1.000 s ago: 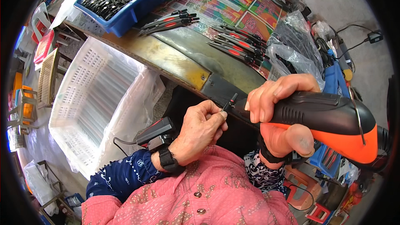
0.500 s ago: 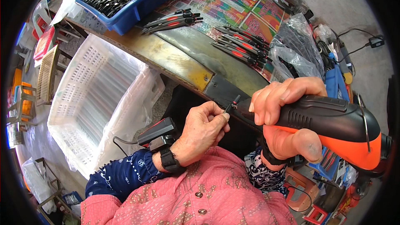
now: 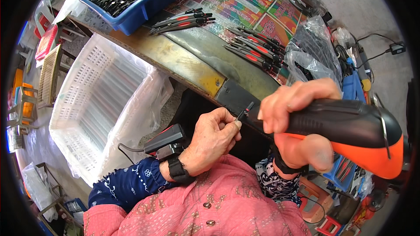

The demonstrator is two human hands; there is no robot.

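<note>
My left hand (image 3: 216,132) is closed, with thumb and forefinger pinching a small thin dark rod (image 3: 245,111) near the table's edge. A speck of red shows by the rod's tip. My right hand (image 3: 302,118) wraps around a black-and-orange handheld power tool (image 3: 337,116) with a wire loop at its rear. The tool's nose points toward the pinched rod, but whether they touch is hidden by my fingers and blur. Beyond my hands, slender black, grey and red pieces lie in two piles, a right pile (image 3: 258,49) and a left pile (image 3: 181,21).
A blue bin (image 3: 131,27) full of similar pieces stands at the far left of the table (image 3: 188,63). Left of me is a white perforated crate (image 3: 83,83) lined with clear plastic. Clear plastic bags (image 3: 313,46) lie at the table's right end. Cables (image 3: 372,39) trail beyond.
The power tool and my right hand have shifted slightly and are blurred now. My left hand keeps its pinch on the rod in nearly the same place.
</note>
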